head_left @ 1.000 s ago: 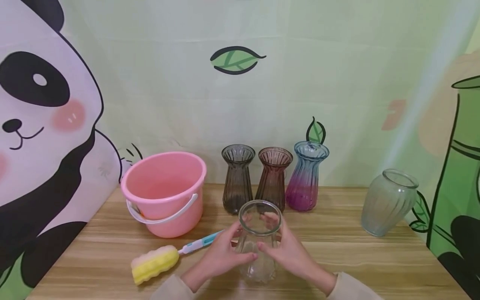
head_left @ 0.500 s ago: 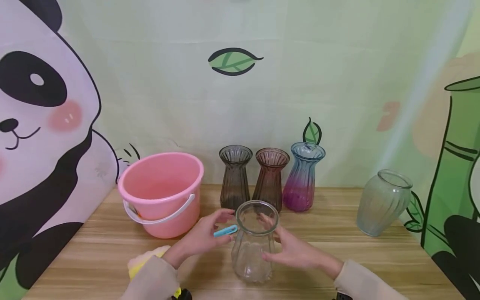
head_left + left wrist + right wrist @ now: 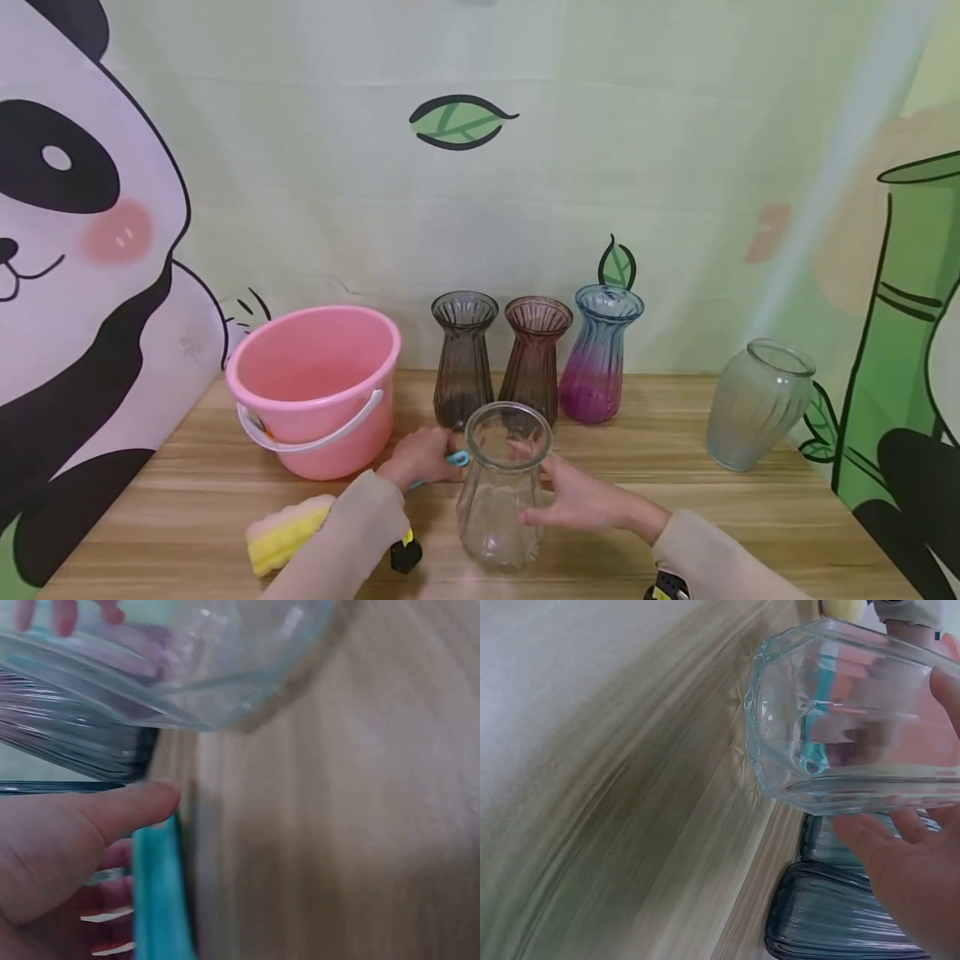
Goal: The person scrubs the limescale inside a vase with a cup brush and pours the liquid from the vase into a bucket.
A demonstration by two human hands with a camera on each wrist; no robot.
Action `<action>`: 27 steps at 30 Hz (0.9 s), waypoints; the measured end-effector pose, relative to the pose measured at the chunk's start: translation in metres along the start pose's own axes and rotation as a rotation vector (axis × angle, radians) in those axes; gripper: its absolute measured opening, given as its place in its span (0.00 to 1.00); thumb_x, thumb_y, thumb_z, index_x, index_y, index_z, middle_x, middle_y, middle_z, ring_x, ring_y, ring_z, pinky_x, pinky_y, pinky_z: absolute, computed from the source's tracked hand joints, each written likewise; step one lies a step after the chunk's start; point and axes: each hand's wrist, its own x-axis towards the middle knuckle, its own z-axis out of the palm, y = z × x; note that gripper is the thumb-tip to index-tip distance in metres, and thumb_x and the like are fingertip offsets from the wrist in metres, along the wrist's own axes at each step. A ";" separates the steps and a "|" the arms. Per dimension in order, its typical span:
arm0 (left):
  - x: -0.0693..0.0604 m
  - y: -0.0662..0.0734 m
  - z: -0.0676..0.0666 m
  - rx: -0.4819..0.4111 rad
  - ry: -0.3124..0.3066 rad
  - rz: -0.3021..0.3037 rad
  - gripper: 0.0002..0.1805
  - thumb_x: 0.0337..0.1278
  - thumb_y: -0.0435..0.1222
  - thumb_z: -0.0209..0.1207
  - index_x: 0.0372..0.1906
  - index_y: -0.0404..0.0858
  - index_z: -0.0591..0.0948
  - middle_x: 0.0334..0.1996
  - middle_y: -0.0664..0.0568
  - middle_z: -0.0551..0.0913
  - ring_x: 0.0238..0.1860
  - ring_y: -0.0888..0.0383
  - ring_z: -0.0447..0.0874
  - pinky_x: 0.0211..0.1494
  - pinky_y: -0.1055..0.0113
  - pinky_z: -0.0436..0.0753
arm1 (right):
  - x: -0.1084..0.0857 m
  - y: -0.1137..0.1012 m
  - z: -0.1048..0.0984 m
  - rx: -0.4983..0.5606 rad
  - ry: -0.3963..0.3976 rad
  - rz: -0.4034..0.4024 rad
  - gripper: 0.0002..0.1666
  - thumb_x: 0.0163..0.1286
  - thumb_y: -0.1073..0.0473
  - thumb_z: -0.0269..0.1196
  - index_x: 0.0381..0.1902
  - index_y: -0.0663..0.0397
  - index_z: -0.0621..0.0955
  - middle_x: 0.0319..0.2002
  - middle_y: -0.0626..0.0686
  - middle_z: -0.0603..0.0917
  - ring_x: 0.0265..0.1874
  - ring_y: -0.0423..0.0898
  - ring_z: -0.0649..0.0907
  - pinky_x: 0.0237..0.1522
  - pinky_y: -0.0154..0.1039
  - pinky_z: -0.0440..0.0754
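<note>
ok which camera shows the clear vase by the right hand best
The head view: it takes in the clear vase whole, from rim to base. The right wrist view shows its base and lower body close up, with the rim out of frame. The left wrist view catches only part of it along the top edge.

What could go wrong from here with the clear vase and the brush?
1. Slip: only the right hand is around the clear vase; smooth glass might slide if it is lifted one-handed.
2. Knock: the left hand is at the brush's blue handle, whose end looks close to the clear vase; a swing could bump it.
3. Crowding: the grey vase and brown vase stand just behind, so a push might tip one.
</note>
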 end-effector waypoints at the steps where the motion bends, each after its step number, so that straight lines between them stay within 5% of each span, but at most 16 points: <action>1: 0.001 -0.001 0.002 0.002 0.003 -0.013 0.11 0.35 0.43 0.68 0.24 0.44 0.77 0.20 0.55 0.73 0.23 0.57 0.70 0.22 0.64 0.67 | 0.000 0.000 0.000 0.005 0.001 0.002 0.49 0.56 0.52 0.66 0.69 0.56 0.55 0.65 0.63 0.63 0.65 0.57 0.64 0.60 0.50 0.68; 7: 0.003 -0.001 0.006 0.026 0.031 -0.053 0.15 0.38 0.41 0.68 0.14 0.45 0.73 0.16 0.56 0.69 0.20 0.57 0.68 0.19 0.65 0.63 | 0.003 0.001 0.002 0.067 0.002 0.004 0.47 0.55 0.54 0.67 0.68 0.57 0.57 0.66 0.63 0.63 0.64 0.58 0.64 0.60 0.53 0.67; 14: -0.005 0.012 -0.019 -0.017 0.107 0.074 0.09 0.48 0.38 0.62 0.27 0.40 0.72 0.19 0.55 0.71 0.23 0.56 0.71 0.24 0.63 0.69 | 0.003 0.006 0.005 0.094 0.013 0.005 0.47 0.54 0.54 0.67 0.67 0.57 0.58 0.65 0.63 0.63 0.63 0.58 0.65 0.60 0.53 0.67; 17: -0.010 0.018 -0.037 -0.119 0.138 0.159 0.08 0.53 0.34 0.57 0.32 0.38 0.69 0.20 0.53 0.70 0.23 0.57 0.71 0.26 0.65 0.70 | 0.003 0.009 0.006 0.107 0.021 0.007 0.47 0.54 0.54 0.68 0.67 0.58 0.58 0.65 0.62 0.64 0.63 0.58 0.66 0.60 0.53 0.67; 22: -0.018 0.030 -0.069 -0.467 0.107 0.234 0.06 0.61 0.30 0.50 0.38 0.34 0.65 0.23 0.46 0.78 0.24 0.54 0.80 0.29 0.67 0.80 | 0.003 0.012 0.006 0.120 0.034 0.013 0.47 0.54 0.55 0.68 0.67 0.58 0.58 0.64 0.62 0.64 0.63 0.58 0.66 0.60 0.54 0.67; 25: -0.026 0.037 -0.090 -0.600 0.124 0.185 0.11 0.63 0.33 0.49 0.46 0.32 0.65 0.24 0.44 0.79 0.22 0.53 0.79 0.26 0.66 0.79 | 0.003 0.012 0.006 0.121 0.038 0.010 0.47 0.54 0.55 0.68 0.67 0.59 0.58 0.64 0.62 0.64 0.62 0.59 0.66 0.60 0.54 0.67; 27: -0.030 0.040 -0.103 -0.604 0.174 0.136 0.15 0.64 0.41 0.50 0.49 0.34 0.69 0.20 0.49 0.74 0.18 0.57 0.72 0.22 0.69 0.73 | 0.003 0.012 0.007 0.119 0.039 0.007 0.47 0.54 0.55 0.68 0.67 0.59 0.58 0.64 0.62 0.64 0.63 0.59 0.66 0.60 0.54 0.67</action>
